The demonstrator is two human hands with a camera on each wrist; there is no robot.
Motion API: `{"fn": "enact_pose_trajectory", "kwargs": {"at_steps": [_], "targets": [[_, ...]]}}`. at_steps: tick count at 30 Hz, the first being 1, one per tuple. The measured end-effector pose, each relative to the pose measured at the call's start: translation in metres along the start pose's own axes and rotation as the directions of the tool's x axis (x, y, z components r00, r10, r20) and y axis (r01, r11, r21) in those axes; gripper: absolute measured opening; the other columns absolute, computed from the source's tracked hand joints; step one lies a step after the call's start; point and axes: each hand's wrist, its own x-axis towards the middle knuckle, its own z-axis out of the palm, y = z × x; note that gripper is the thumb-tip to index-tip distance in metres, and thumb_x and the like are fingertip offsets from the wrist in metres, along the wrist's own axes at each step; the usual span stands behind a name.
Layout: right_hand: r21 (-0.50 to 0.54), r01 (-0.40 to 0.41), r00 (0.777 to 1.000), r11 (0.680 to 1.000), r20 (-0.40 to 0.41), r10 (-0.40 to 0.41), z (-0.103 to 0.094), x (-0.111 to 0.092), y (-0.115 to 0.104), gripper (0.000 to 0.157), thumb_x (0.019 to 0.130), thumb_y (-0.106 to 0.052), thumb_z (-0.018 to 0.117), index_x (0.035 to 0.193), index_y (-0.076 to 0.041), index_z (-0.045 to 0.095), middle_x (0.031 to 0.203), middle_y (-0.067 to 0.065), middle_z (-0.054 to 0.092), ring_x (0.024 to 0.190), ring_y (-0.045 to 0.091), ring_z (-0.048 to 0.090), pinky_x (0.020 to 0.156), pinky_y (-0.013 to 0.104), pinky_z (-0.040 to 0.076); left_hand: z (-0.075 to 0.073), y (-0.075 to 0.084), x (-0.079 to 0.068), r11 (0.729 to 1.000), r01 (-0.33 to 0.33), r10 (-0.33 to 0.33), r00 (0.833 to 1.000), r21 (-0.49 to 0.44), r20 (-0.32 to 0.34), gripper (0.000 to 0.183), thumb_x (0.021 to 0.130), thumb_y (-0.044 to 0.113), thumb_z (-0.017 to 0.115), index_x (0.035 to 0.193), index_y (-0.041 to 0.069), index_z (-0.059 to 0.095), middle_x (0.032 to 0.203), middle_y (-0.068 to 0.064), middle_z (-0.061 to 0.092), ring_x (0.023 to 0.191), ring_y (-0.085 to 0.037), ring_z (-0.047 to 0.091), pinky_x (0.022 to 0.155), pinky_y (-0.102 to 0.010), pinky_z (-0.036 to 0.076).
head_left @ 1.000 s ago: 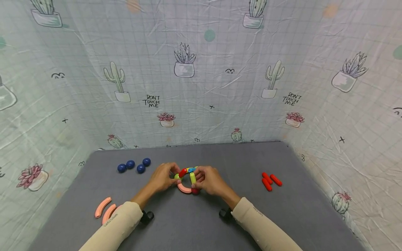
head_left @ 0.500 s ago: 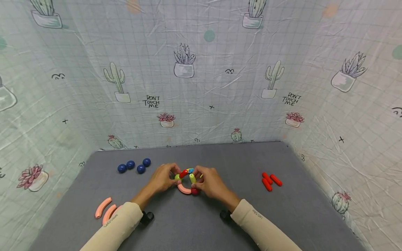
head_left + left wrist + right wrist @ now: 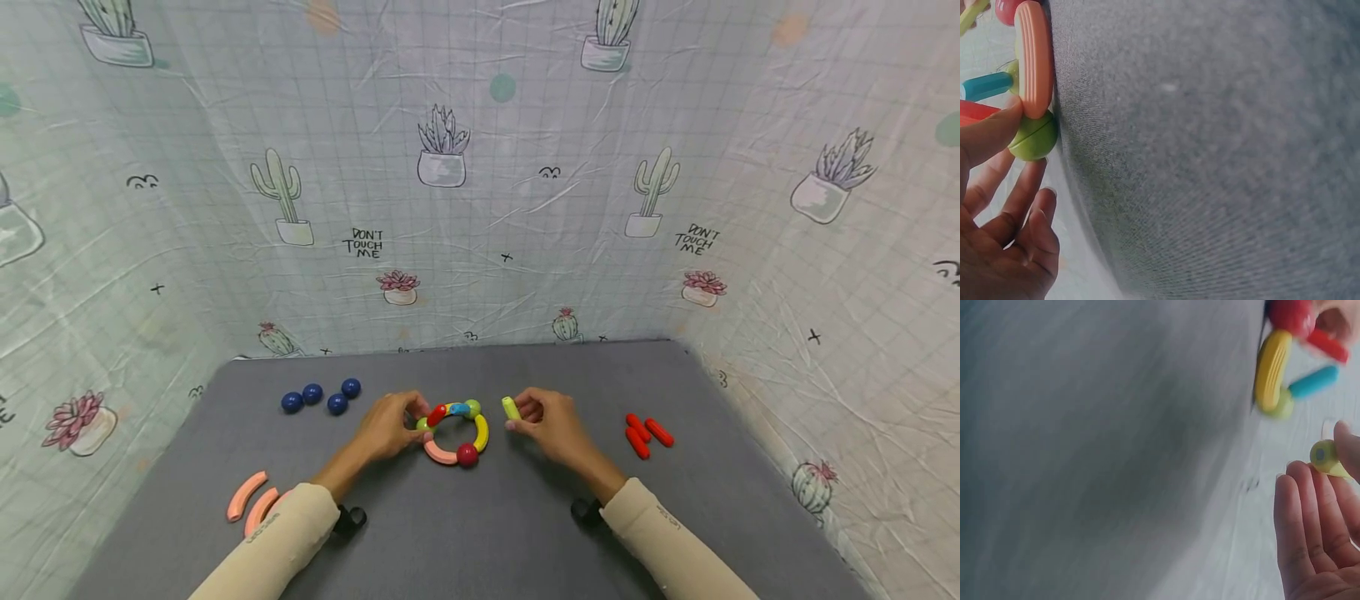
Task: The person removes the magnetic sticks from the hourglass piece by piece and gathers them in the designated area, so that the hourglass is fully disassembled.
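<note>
A ring of toy building pieces lies at the middle of the table: a salmon curved rod (image 3: 439,452), a dark red ball (image 3: 467,455), a yellow curved rod (image 3: 482,435) and a lime green ball (image 3: 472,407). My left hand (image 3: 388,425) pinches the ring's left green ball (image 3: 1035,139) between thumb and fingers. From that ball a straight red rod (image 3: 437,415) slants up, and a blue rod (image 3: 986,86) rises from the far ball. To the right of the ring, my right hand (image 3: 553,425) pinches a short yellow-green rod (image 3: 511,408), clear of the ring.
Several dark blue balls (image 3: 337,404) lie at the back left. Salmon curved rods (image 3: 246,496) sit near the left forearm, partly covered by the sleeve. Red straight rods (image 3: 659,431) lie at the right. A patterned cloth (image 3: 480,208) hangs behind the table.
My right hand has moved right, away from the ring, carrying the yellow-green rod with it. The ring's right side is now uncovered. My left hand stays at the green ball.
</note>
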Motion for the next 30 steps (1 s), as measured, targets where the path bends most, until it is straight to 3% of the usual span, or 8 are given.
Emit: {"fn": "enact_pose_trajectory", "kwargs": {"at_steps": [9, 16, 23, 30], "targets": [[-0.124, -0.057, 0.998, 0.991, -0.044, 0.052, -0.055, -0.015, 0.042, 0.026, 0.087, -0.022, 0.089, 0.109, -0.012, 0.078, 0.094, 0.002, 0.076, 0.081, 0.012, 0.069, 0.072, 0.032, 0.057, -0.003, 0.0, -0.005, 0.999, 0.034, -0.034, 0.999, -0.019, 0.033, 0.032, 0.08, 0.026, 0.095, 0.098, 0.017, 0.071, 0.091, 0.002, 0.07, 0.081, -0.015, 0.061, 0.075, -0.033, 0.049], [-0.309, -0.155, 0.988, 0.938, -0.074, 0.139, -0.087, -0.028, 0.063, 0.026, 0.085, -0.022, 0.09, 0.103, -0.007, 0.079, 0.085, 0.002, 0.074, 0.074, 0.014, 0.065, 0.064, 0.034, 0.052, -0.005, 0.005, -0.013, 0.999, 0.036, -0.034, 0.997, -0.02, 0.075, 0.033, 0.082, 0.028, 0.094, 0.098, 0.017, 0.067, 0.089, 0.002, 0.067, 0.079, -0.014, 0.059, 0.07, -0.031, 0.047], [-0.417, -0.192, 0.981, 0.888, -0.073, 0.178, -0.103, -0.041, 0.074, 0.027, 0.081, -0.021, 0.093, 0.096, -0.004, 0.078, 0.081, 0.003, 0.072, 0.071, 0.015, 0.063, 0.063, 0.036, 0.051, -0.007, 0.005, -0.019, 1.0, 0.016, -0.013, 0.994, -0.019, 0.109, 0.033, 0.082, 0.025, 0.094, 0.101, 0.016, 0.068, 0.091, 0.002, 0.069, 0.084, -0.015, 0.062, 0.073, -0.032, 0.049], [-0.477, -0.217, 0.975, 0.852, -0.069, 0.21, -0.104, -0.043, 0.072, 0.03, 0.08, -0.023, 0.094, 0.098, -0.003, 0.079, 0.087, 0.008, 0.075, 0.071, 0.02, 0.067, 0.062, 0.041, 0.054, -0.007, 0.004, -0.021, 1.0, -0.004, 0.007, 0.993, -0.021, 0.12, 0.032, 0.081, 0.023, 0.095, 0.101, 0.017, 0.07, 0.09, 0.004, 0.069, 0.082, -0.014, 0.063, 0.073, -0.03, 0.049]]}}
